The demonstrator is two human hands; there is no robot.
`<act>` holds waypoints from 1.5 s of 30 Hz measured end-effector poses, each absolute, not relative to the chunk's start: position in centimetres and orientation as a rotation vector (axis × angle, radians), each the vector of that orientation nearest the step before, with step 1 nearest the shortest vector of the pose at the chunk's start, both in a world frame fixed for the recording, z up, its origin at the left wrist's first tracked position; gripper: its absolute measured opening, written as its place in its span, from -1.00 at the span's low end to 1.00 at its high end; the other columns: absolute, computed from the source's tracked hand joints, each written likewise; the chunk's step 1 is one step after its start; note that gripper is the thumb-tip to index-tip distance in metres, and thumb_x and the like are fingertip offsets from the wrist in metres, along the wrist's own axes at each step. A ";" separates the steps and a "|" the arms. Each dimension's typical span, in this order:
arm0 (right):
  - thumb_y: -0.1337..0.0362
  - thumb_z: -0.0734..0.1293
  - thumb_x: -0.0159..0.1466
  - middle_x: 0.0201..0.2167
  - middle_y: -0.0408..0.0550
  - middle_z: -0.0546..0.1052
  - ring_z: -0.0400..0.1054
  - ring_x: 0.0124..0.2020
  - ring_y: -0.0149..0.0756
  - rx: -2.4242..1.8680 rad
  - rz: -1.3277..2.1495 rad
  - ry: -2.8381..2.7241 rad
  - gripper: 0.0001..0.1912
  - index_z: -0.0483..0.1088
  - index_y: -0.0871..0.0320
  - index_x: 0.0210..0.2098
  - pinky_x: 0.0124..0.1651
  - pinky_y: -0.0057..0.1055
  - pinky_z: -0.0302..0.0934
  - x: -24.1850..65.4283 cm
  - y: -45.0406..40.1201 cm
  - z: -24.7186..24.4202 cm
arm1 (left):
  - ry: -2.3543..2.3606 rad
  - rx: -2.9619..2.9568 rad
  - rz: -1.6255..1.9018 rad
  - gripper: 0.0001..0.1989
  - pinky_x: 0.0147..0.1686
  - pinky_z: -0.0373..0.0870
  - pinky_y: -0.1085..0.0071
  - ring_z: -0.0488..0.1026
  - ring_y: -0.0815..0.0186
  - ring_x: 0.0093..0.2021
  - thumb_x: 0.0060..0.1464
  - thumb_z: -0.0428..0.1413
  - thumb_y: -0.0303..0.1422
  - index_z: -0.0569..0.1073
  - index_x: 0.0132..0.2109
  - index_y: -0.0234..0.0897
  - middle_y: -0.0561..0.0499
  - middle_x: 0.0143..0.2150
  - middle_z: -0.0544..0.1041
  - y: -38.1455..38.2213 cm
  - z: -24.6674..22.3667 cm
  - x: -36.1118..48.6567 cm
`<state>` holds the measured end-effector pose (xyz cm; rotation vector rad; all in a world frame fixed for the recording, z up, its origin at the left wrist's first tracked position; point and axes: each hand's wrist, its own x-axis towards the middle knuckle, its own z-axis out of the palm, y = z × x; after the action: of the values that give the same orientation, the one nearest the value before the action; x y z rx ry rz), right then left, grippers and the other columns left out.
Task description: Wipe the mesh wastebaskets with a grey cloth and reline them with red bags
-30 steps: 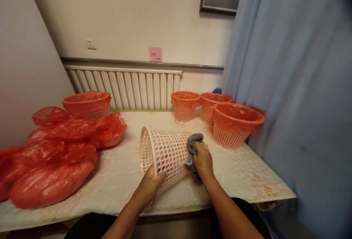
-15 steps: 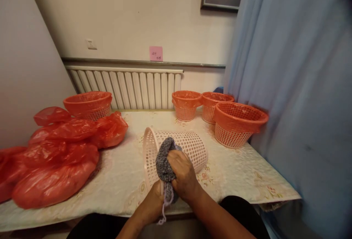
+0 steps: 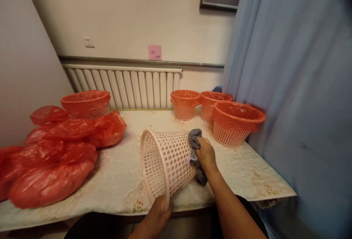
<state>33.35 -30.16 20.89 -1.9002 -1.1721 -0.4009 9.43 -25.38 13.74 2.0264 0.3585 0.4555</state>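
Observation:
A pale pink perforated plastic wastebasket (image 3: pixel 176 154) lies on its side at the table's near edge, its mouth facing left. My left hand (image 3: pixel 161 209) is closed round the lower part of its rim, with some fingers hidden inside. Against the basket's base, at the right end, my right hand (image 3: pixel 206 154) presses a bunched dark grey cloth (image 3: pixel 194 138), fingers closed on it. Part of the cloth hangs down below the hand.
Several similar baskets lined with red bags stand farther back, including one basket (image 3: pixel 238 121) on the right and another (image 3: pixel 85 103) at left. Red plastic bags (image 3: pixel 63 158) are heaped on the left of the cloth-covered table (image 3: pixel 115 180). A blue curtain (image 3: pixel 277 85) hangs at right.
My right hand has moved the cloth rightward, from near the basket's mouth to its base. The basket has turned somewhat, and my left hand still grips its rim.

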 end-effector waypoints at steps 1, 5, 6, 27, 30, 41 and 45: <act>0.50 0.16 0.10 -0.31 -0.01 0.46 0.27 -0.20 -0.21 -1.954 -0.409 -1.113 -0.71 0.42 0.15 -0.27 -0.17 -0.39 0.14 34.2 -30.3 20.5 | 0.389 2.034 0.441 -0.64 0.15 0.23 0.11 0.42 0.06 0.01 0.19 -0.03 -0.21 0.50 0.00 -0.27 -0.14 -0.10 0.58 -25.5 13.7 9.4; 0.45 0.17 0.13 -0.39 -0.04 0.45 0.28 -0.29 -0.23 -2.063 -0.465 -0.980 -0.77 0.42 0.16 -0.30 -0.27 -0.41 0.11 36.0 -30.7 19.5 | 0.490 2.063 0.435 -0.69 0.01 0.36 0.20 0.46 0.09 -0.11 0.08 0.09 -0.26 0.51 -0.06 -0.27 -0.09 -0.14 0.58 -26.1 14.0 8.8; 0.45 0.17 0.14 -0.40 -0.04 0.44 0.27 -0.30 -0.24 -2.070 -0.474 -0.979 -0.78 0.42 0.16 -0.31 -0.28 -0.41 0.11 36.1 -30.8 19.3 | 0.479 2.061 0.450 -0.68 0.00 0.36 0.24 0.45 0.10 -0.10 0.09 0.09 -0.26 0.49 -0.03 -0.27 -0.09 -0.12 0.58 -26.3 14.1 8.5; 0.47 0.16 0.11 -0.37 0.01 0.46 0.28 -0.27 -0.18 -2.065 -0.489 -1.006 -0.75 0.42 0.18 -0.29 -0.27 -0.39 0.11 35.5 -30.7 19.2 | 0.556 1.895 0.630 -0.87 -0.21 0.33 0.37 0.42 0.20 -0.23 -0.06 0.13 -0.35 0.50 -0.31 -0.26 -0.03 -0.30 0.52 -26.7 15.9 7.4; 0.48 0.16 0.10 -0.38 0.00 0.46 0.28 -0.29 -0.19 -2.084 -0.480 -1.007 -0.74 0.42 0.18 -0.31 -0.27 -0.39 0.10 35.4 -30.7 19.3 | 0.576 1.882 0.618 -0.92 -0.24 0.29 0.39 0.40 0.23 -0.28 -0.08 0.13 -0.37 0.48 -0.37 -0.27 0.00 -0.35 0.48 -26.7 16.0 7.4; 0.47 0.15 0.08 -0.37 -0.02 0.45 0.27 -0.26 -0.19 -2.093 -0.466 -1.024 -0.74 0.41 0.17 -0.31 -0.26 -0.39 0.11 35.6 -30.5 18.8 | 0.476 1.821 0.578 -0.91 -0.29 0.23 0.43 0.34 0.29 -0.31 -0.02 0.10 -0.36 0.44 -0.35 -0.29 0.04 -0.37 0.39 -26.4 15.7 7.0; 0.48 0.15 0.06 -0.37 -0.01 0.45 0.27 -0.26 -0.19 -2.081 -0.472 -1.035 -0.72 0.40 0.18 -0.30 -0.24 -0.39 0.11 35.7 -30.4 18.6 | 0.417 1.783 0.560 -0.83 -0.29 0.22 0.43 0.30 0.31 -0.32 0.10 0.03 -0.29 0.43 -0.35 -0.28 0.04 -0.37 0.36 -26.3 15.5 6.8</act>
<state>35.68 -30.40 18.57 -2.0806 -1.0350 -0.4719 6.83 -26.30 15.54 1.7827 0.4171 0.5596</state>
